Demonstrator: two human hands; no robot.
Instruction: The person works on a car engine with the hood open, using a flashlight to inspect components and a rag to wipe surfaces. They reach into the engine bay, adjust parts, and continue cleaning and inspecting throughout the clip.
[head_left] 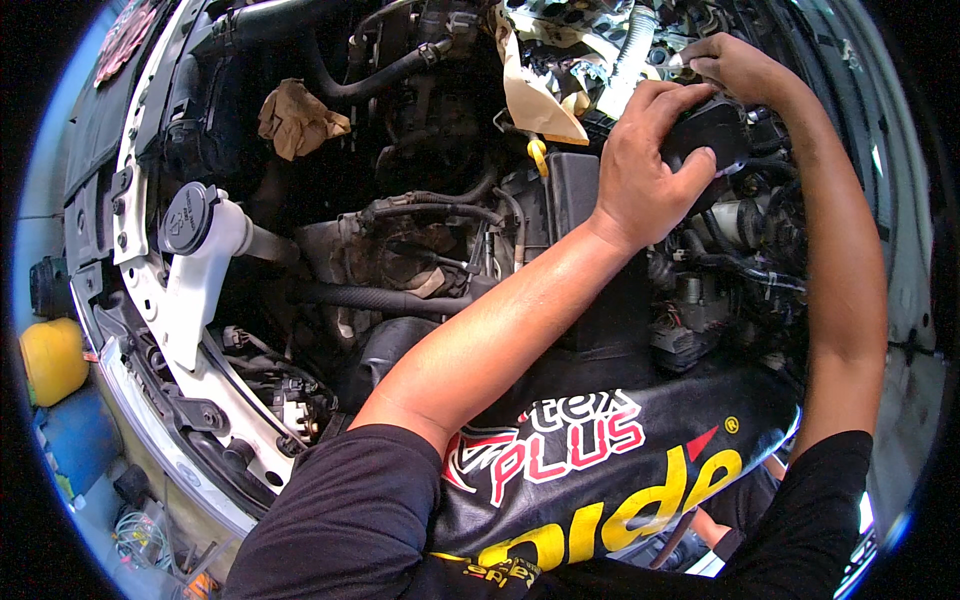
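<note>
Both arms reach over an open car engine bay. My left hand [655, 165] is closed around a dark, rounded black part [708, 140], thumb and fingers on either side of it. Just beyond it, my right hand [745, 72] has its fingertips pressed together beside brightly lit metal parts; whatever sits between them is too small to make out. A pale ribbed hose [632, 60] runs close to the fingers of both hands. Left of it hangs a beige sheet of paper or card [540, 105]. Below that sheet shows a yellow loop handle [537, 155].
A white reservoir [207, 260] with a black cap [190, 218] stands at the left. Crumpled brown paper [300, 120] rests among the hoses. A black printed cover [590, 480] drapes the near edge. A yellow container [55, 360] stands outside the car.
</note>
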